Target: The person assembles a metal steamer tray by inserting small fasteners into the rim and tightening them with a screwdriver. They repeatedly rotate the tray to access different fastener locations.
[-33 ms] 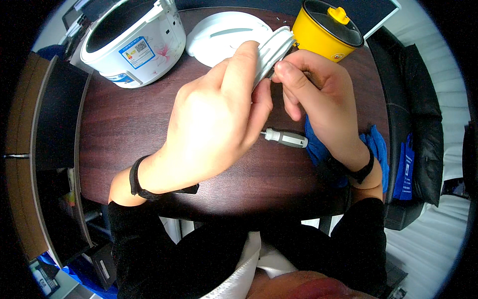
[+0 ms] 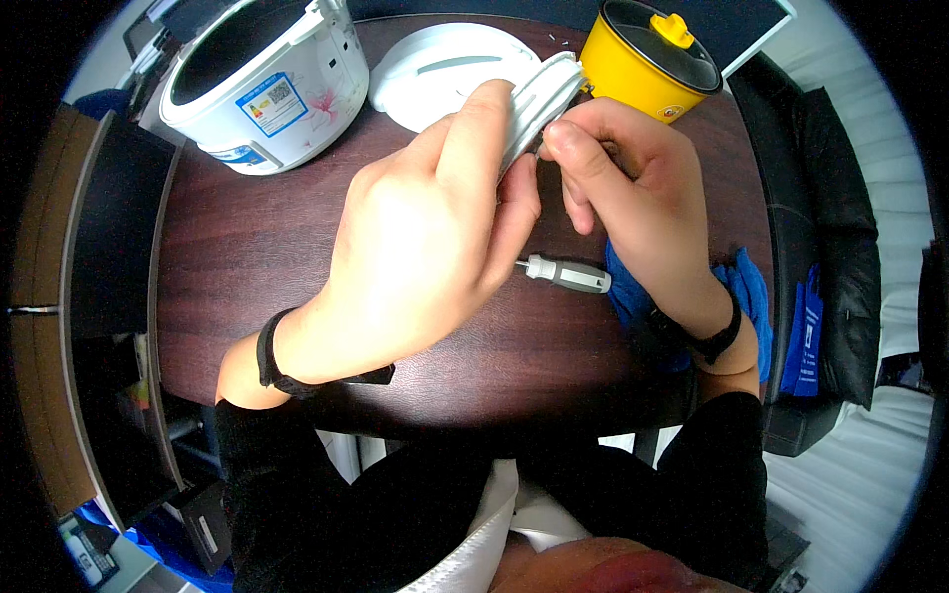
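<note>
Above the table, my left hand (image 2: pixel 425 217) is closed around a white plastic piece with ridged, rounded edges (image 2: pixel 542 99), held tilted; its lower part is hidden by my fingers. My right hand (image 2: pixel 633 163) is closed in a pinch at the near right edge of that piece, and what lies between its fingertips is too small to make out. Just below the hands lies a screwdriver (image 2: pixel 568 275) with a grey and white handle. Behind the left hand rests a round white lid (image 2: pixel 425 74), partly covered by the held piece.
A white rice cooker body (image 2: pixel 287 109) with a flower print stands open at the back left. At the back right is a yellow pot (image 2: pixel 633 74) with a black lid. Blue cloth (image 2: pixel 753 296) lies by my right wrist. Small bits (image 2: pixel 565 42) lie near the far edge.
</note>
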The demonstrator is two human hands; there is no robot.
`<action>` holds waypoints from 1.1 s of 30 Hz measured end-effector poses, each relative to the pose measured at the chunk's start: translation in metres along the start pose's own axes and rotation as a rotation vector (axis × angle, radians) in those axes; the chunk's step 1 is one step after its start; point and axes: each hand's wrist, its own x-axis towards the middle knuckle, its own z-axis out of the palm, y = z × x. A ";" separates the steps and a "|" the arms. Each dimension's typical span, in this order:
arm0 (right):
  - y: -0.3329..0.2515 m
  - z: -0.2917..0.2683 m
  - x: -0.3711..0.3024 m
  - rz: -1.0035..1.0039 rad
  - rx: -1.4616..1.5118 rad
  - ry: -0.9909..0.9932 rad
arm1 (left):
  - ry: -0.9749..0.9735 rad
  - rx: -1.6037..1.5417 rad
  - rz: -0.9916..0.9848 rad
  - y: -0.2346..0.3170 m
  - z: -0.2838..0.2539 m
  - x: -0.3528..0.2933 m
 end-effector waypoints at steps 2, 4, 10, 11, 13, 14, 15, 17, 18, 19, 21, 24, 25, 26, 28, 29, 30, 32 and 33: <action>0.006 0.003 0.000 -0.135 -0.188 0.102 | 0.002 -0.012 0.000 -0.002 0.000 0.000; 0.005 0.001 -0.002 -0.124 -0.229 0.084 | -0.001 -0.031 -0.001 -0.002 0.000 -0.001; -0.002 -0.001 -0.002 -0.063 -0.238 0.016 | -0.004 -0.032 0.001 0.000 0.001 -0.001; -0.001 -0.001 -0.001 -0.084 -0.239 0.021 | -0.002 -0.024 0.006 0.000 0.001 -0.001; 0.006 -0.001 0.002 -0.285 -0.380 0.081 | 0.001 -0.009 0.014 0.001 0.002 -0.002; 0.008 -0.001 0.003 -0.386 -0.450 0.111 | 0.000 -0.019 0.017 0.001 0.002 -0.002; 0.007 -0.003 0.003 -0.446 -0.533 0.104 | -0.002 -0.028 0.021 0.000 0.002 -0.002; 0.003 -0.007 0.003 -0.565 -0.699 0.091 | -0.008 -0.035 0.025 0.000 0.002 -0.002; 0.002 -0.008 0.003 -0.566 -0.713 0.087 | -0.012 -0.033 0.024 0.000 0.002 -0.002; 0.002 -0.008 0.003 -0.567 -0.726 0.083 | -0.015 -0.029 0.025 0.000 0.002 -0.002; 0.003 -0.008 0.002 -0.562 -0.726 0.079 | -0.020 -0.025 0.018 0.001 0.002 -0.003; 0.004 -0.008 0.001 -0.533 -0.698 0.091 | -0.023 -0.031 0.021 0.002 0.002 -0.002; 0.005 -0.007 0.000 -0.518 -0.690 0.101 | -0.024 -0.034 0.023 0.002 0.001 -0.002; 0.005 -0.006 0.000 -0.504 -0.682 0.111 | -0.023 -0.031 0.017 0.003 0.002 -0.002; 0.003 -0.002 -0.001 -0.332 -0.516 0.071 | -0.022 -0.024 0.004 0.004 0.002 -0.002; 0.002 -0.001 -0.001 -0.247 -0.432 0.051 | -0.022 -0.021 0.008 0.004 0.002 -0.002; 0.001 -0.002 -0.001 -0.154 -0.318 0.006 | -0.023 -0.018 0.013 0.004 0.002 -0.002; -0.001 -0.007 0.000 0.000 -0.128 -0.072 | -0.025 -0.013 0.018 0.004 0.002 -0.002; -0.001 -0.009 0.000 0.064 -0.055 -0.099 | -0.026 -0.011 0.018 0.004 0.002 -0.002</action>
